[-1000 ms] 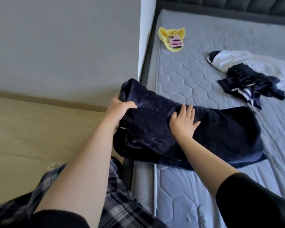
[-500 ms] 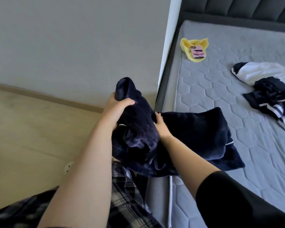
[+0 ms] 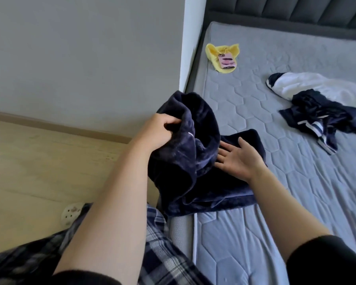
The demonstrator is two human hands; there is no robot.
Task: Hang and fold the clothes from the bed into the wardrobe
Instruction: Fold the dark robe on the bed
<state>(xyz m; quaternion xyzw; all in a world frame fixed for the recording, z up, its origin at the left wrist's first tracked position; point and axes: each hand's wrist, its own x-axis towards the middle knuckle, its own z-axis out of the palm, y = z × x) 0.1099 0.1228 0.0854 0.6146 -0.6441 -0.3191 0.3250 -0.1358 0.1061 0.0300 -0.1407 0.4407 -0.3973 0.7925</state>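
A dark navy fleece garment (image 3: pixel 195 157) lies bunched at the near left edge of the grey mattress (image 3: pixel 255 112), partly hanging over the side. My left hand (image 3: pixel 158 130) grips its raised upper fold in a fist. My right hand (image 3: pixel 236 157) lies palm up with straight fingers, slipped under the fold and resting on the flat lower layer. Farther right on the mattress lie a white garment (image 3: pixel 308 85) and a crumpled navy striped garment (image 3: pixel 321 118).
A yellow cloth (image 3: pixel 216 56) with a pink phone (image 3: pixel 227 61) on it sits near the dark padded headboard (image 3: pixel 286 11). A grey wall (image 3: pixel 80 54) and wooden floor (image 3: pixel 39 165) lie left. A white slipper (image 3: pixel 71 212) peeks beside my plaid trousers (image 3: pixel 158 249).
The spread navy garment has been gathered toward the bed edge. My left hand lifted its fold higher; my right hand turned from pressing palm down on it to lying palm up beneath the fold.
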